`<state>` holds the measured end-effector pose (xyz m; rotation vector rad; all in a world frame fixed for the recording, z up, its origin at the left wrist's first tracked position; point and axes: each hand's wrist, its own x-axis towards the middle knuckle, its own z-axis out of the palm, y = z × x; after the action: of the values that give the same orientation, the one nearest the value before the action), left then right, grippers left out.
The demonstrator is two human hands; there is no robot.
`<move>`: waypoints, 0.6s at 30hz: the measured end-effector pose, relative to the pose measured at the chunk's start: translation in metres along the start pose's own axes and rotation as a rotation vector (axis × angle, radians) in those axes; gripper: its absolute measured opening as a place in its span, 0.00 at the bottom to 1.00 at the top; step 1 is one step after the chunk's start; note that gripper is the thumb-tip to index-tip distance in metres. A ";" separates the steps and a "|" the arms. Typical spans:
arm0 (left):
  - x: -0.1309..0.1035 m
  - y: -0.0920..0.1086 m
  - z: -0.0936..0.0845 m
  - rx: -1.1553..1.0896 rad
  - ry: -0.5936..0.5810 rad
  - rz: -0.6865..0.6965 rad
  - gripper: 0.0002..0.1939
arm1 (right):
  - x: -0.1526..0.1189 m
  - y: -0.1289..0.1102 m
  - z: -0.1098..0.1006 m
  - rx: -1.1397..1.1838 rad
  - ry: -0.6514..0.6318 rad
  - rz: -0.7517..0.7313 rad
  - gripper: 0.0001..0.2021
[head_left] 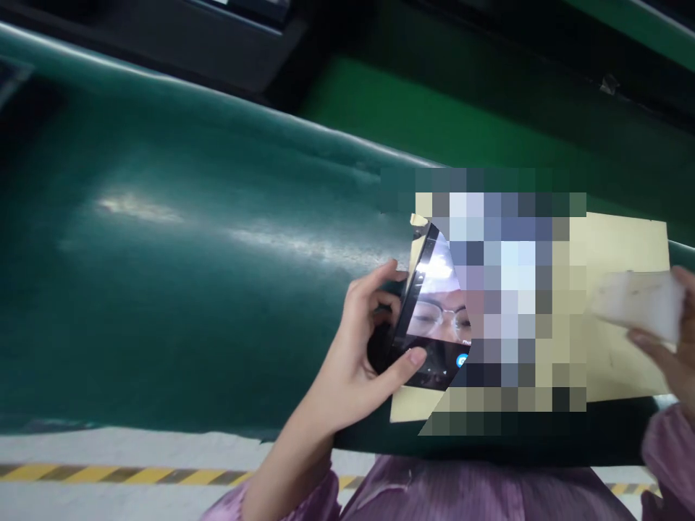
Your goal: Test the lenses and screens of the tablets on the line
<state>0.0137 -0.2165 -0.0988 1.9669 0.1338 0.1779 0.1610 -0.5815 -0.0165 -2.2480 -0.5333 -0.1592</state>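
Tablet (434,322), left hand (352,365) gripping its edge, right hand (680,367) well apart

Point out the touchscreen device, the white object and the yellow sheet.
Touchscreen device (434,289): head view, lit screen.
White object (643,302): head view, broad face.
Yellow sheet (624,242): head view, bare upper-right part.

A dark green table (190,325) is stretching across the view, its smooth surface catching pale streaks of light and its far edge running slantwise, dropping toward the right. On its right part a pale yellow sheet (624,239) is lying, its far right corner overlapping the line of the table's far edge. A pixelated block is hiding the sheet's middle. Above its left part a tablet (434,304) is showing; whether it is touching the sheet is staying unclear.
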 end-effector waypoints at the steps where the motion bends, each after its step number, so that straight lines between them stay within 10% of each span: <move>1: -0.002 0.002 0.002 0.037 0.011 -0.008 0.39 | -0.001 -0.014 0.016 0.036 -0.073 -0.061 0.38; 18: -0.007 0.031 0.020 0.265 0.010 -0.135 0.49 | -0.003 -0.030 0.059 0.207 -0.182 -0.134 0.31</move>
<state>0.0108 -0.2481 -0.0786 2.2113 0.3095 0.0847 0.1421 -0.5212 -0.0361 -2.0364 -0.7626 0.0328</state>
